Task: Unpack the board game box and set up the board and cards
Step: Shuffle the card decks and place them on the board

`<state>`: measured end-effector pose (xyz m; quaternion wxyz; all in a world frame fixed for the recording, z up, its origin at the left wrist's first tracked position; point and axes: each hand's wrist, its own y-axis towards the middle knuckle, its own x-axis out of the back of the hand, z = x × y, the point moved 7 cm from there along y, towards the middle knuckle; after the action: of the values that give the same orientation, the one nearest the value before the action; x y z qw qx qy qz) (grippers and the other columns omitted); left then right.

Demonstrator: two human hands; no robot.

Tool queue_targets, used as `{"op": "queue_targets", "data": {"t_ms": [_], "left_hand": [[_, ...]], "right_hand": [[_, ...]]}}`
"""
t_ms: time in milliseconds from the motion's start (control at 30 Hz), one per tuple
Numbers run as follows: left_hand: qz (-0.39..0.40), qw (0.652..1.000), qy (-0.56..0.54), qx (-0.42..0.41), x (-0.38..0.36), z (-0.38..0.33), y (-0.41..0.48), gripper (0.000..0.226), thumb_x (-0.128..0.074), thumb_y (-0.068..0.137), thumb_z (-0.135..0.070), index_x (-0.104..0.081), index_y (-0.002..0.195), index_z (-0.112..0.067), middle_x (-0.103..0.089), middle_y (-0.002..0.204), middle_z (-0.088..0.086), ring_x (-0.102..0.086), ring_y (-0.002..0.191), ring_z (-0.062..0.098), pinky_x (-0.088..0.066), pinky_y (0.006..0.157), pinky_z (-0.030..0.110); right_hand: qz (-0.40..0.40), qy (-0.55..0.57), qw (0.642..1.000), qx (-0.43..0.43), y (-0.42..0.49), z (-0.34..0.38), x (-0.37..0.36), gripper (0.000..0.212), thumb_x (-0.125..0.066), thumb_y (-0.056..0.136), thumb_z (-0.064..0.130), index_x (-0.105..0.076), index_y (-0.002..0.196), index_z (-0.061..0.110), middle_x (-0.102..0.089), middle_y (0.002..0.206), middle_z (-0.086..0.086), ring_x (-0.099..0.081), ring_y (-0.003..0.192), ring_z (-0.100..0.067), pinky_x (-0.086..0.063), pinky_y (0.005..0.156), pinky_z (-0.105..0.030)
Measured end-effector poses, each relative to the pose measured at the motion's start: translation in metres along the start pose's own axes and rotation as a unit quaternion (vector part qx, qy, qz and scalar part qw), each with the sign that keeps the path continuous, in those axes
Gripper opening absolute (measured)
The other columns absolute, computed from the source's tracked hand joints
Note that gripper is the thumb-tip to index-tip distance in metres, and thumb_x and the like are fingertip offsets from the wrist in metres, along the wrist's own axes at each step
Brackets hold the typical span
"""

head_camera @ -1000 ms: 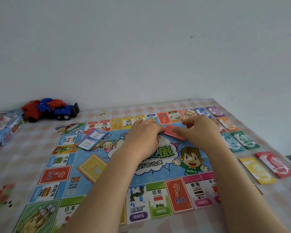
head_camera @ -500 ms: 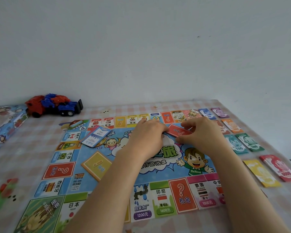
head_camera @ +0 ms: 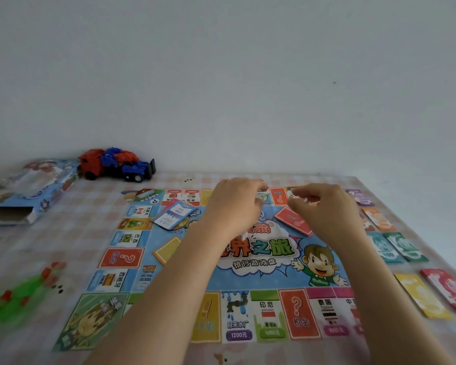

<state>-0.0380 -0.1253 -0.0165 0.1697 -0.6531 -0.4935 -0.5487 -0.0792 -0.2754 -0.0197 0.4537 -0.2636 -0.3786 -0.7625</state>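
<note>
The colourful game board (head_camera: 132, 258) lies flat on the checked tablecloth. A red card stack (head_camera: 294, 221) rests tilted on the board's centre. My left hand (head_camera: 234, 206) and my right hand (head_camera: 324, 209) hover just above and on either side of it, fingers loosely curled, holding nothing. A blue card stack (head_camera: 175, 214) and a yellow card stack (head_camera: 167, 250) lie on the board's left half. A small white die (head_camera: 244, 235) peeks out under my left wrist. The opened game box (head_camera: 29, 191) sits at the far left.
Paper money lies in a row along the board's right side: purple (head_camera: 359, 197), orange (head_camera: 379, 219), green (head_camera: 395, 247), yellow (head_camera: 423, 296), red (head_camera: 448, 289). A red and blue toy truck (head_camera: 116, 164) stands by the wall. Small green and red pieces (head_camera: 16, 299) lie at the left.
Both hands held the red card stack between their fingers; now they have let go and lifted slightly, leaving the stack on the board. The camera view has shifted, showing the box.
</note>
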Motion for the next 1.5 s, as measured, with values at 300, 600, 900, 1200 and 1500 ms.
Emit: {"op": "queue_targets", "data": {"t_ms": [300,600,900,1200,1500], "left_hand": [[-0.029,0.99,-0.01,0.141,0.059,0.095,-0.031,0.036,-0.054,0.094,-0.025,-0.055,0.13,-0.024,-0.057,0.132,-0.005,-0.052,0.12,0.015,-0.041,0.098,0.032],[0.031,0.968,0.024,0.248,0.038,0.151,-0.053,0.043,-0.068,0.074,-0.056,-0.057,0.096,-0.02,-0.06,0.097,-0.003,-0.059,0.088,0.016,-0.046,0.073,0.033],[0.075,0.966,-0.028,0.245,0.023,0.154,-0.047,0.067,-0.078,0.068,-0.051,-0.052,0.12,-0.019,-0.06,0.116,-0.003,-0.057,0.1,0.014,-0.047,0.077,0.028],[0.024,0.983,-0.085,0.161,0.038,0.141,-0.05,0.022,-0.071,0.077,-0.037,-0.069,0.088,-0.018,-0.069,0.077,0.003,-0.066,0.073,0.019,-0.052,0.067,0.042],[-0.041,0.979,-0.126,0.157,0.053,0.14,-0.054,0.012,-0.076,0.075,-0.034,-0.069,0.082,-0.027,-0.062,0.072,-0.011,-0.058,0.067,0.005,-0.045,0.057,0.024]], "right_hand": [[0.045,0.029,0.996,0.074,0.008,0.089,-0.036,0.025,-0.061,0.088,0.024,-0.07,0.111,0.018,-0.07,0.107,0.002,-0.062,0.096,-0.012,-0.049,0.084,-0.026],[0.037,0.067,0.995,0.059,0.009,0.119,-0.095,0.023,-0.059,0.087,0.022,-0.071,0.106,0.022,-0.071,0.103,0.005,-0.062,0.092,-0.011,-0.051,0.078,-0.027],[0.017,0.051,0.995,0.085,0.003,0.114,-0.104,0.021,-0.059,0.088,0.022,-0.071,0.105,0.023,-0.068,0.105,0.006,-0.057,0.1,-0.014,-0.046,0.084,-0.028],[-0.004,0.148,0.984,0.097,0.001,0.114,-0.095,0.017,-0.063,0.087,0.02,-0.072,0.102,0.022,-0.07,0.087,0.011,-0.055,0.059,-0.004,-0.045,0.07,-0.022],[0.086,0.166,0.973,0.135,-0.004,0.121,-0.106,0.006,-0.071,0.082,0.016,-0.076,0.08,0.019,-0.068,0.066,0.009,-0.057,0.056,-0.003,-0.047,0.052,-0.017]]}}
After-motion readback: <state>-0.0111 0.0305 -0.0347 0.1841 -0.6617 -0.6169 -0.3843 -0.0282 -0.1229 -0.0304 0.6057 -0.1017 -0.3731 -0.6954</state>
